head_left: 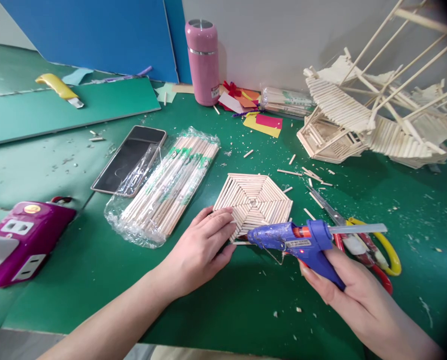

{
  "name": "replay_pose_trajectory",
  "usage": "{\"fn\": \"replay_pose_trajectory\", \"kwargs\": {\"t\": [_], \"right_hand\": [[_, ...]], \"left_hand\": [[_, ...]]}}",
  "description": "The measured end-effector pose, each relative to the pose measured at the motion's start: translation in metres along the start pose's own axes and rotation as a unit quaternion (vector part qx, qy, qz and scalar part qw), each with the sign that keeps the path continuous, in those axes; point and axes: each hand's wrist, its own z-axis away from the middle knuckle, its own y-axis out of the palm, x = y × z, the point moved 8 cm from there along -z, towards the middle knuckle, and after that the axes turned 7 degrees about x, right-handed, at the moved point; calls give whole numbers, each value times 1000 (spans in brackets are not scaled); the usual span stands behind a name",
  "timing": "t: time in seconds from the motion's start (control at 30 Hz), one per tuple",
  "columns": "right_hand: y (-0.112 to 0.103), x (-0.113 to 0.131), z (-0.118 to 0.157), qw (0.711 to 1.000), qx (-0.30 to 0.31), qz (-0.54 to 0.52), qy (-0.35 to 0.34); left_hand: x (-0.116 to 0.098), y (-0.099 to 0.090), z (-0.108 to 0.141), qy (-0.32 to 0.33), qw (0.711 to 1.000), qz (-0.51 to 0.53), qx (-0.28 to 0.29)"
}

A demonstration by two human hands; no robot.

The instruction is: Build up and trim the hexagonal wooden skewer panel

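Observation:
A hexagonal panel of thin wooden sticks (263, 200) lies flat on the green table, its sticks set in rings round a small centre. My left hand (204, 245) presses on the panel's lower left edge, fingers together. My right hand (343, 285) grips a blue glue gun (279, 236) by its handle. The gun's nozzle points left at the panel's lower edge, near my left fingertips, and a clear glue stick (358, 228) sticks out of its back. A small red light glows on its side. One loose stick lies along the panel's lower edge.
Scissors (336, 212) and red and yellow handled tools (390, 250) lie beside my right hand. Bagged sticks (170, 185) and a phone (131, 160) are left of the panel. Behind stand a pink bottle (202, 65) and a stick model (343, 115). A purple power socket (31, 235) sits far left.

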Motion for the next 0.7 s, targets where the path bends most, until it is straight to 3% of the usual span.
{"fn": "replay_pose_trajectory", "kwargs": {"t": [0.37,0.7], "right_hand": [[-7,-10,9,997,-17,76,-3],[-9,-25,14,998,-20,62,25]], "left_hand": [[0,0,-1,6,1000,0,-3],[-2,-2,-1,6,1000,-1,-5]]}}
